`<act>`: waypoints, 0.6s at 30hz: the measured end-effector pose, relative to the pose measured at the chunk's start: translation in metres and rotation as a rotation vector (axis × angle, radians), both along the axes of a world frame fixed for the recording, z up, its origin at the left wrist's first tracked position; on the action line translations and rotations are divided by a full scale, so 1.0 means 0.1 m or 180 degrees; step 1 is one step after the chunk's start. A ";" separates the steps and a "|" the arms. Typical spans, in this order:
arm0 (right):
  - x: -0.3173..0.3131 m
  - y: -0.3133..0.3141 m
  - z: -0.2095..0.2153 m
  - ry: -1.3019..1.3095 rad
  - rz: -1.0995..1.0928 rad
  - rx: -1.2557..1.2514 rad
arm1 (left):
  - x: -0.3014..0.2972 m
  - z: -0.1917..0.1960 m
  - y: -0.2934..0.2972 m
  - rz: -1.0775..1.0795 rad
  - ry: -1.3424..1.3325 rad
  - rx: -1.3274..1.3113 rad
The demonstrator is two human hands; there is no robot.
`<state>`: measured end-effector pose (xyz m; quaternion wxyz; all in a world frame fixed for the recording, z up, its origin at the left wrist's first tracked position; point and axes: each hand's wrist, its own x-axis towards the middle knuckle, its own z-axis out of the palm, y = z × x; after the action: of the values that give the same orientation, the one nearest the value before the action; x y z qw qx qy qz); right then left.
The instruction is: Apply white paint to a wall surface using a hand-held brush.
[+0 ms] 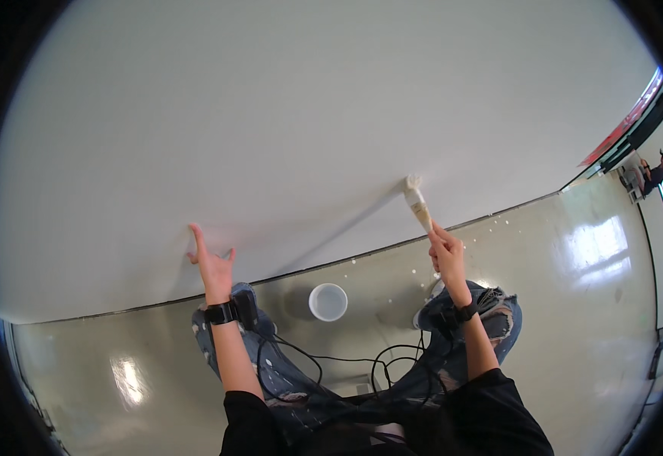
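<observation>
My right hand [447,254] is closed round the handle of a paintbrush [417,205], whose pale, whitish bristle end touches the wall or is very close to it. The large, plain wall [293,129] fills the upper part of the view. My left hand [214,266] is at the lower left of the wall, fingers spread and holding nothing; its fingertips seem to rest against the surface. On the floor between my knees stands a round white tub [328,302]. Its inside looks white, and I cannot tell how full it is.
White drops spot the shiny floor [559,304] along the wall's base. Black cables [385,361] loop between my legs, near the tub. Dark bands circle both wrists. At the far right a person [656,173] is by a bright window.
</observation>
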<state>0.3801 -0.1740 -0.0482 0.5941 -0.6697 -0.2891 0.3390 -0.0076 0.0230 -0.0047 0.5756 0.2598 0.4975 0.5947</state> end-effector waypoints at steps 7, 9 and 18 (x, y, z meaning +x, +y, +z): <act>-0.07 -0.17 -0.31 -0.1756 0.1356 -0.1021 | -0.01 0.00 0.02 -0.0386 -0.0075 0.0150; -0.29 -0.13 0.05 -0.2233 0.1384 -0.0401 | -0.08 0.00 -0.02 -0.0154 -0.0004 0.0115; -0.08 -0.22 1.01 -0.3935 -0.0602 0.1476 | -0.09 -0.08 0.07 -0.0175 -0.0167 0.0045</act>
<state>0.3717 -0.1960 0.0533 0.4748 -0.6182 -0.5820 -0.2317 -0.0167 0.0304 -0.0129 0.6027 0.2616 0.4707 0.5888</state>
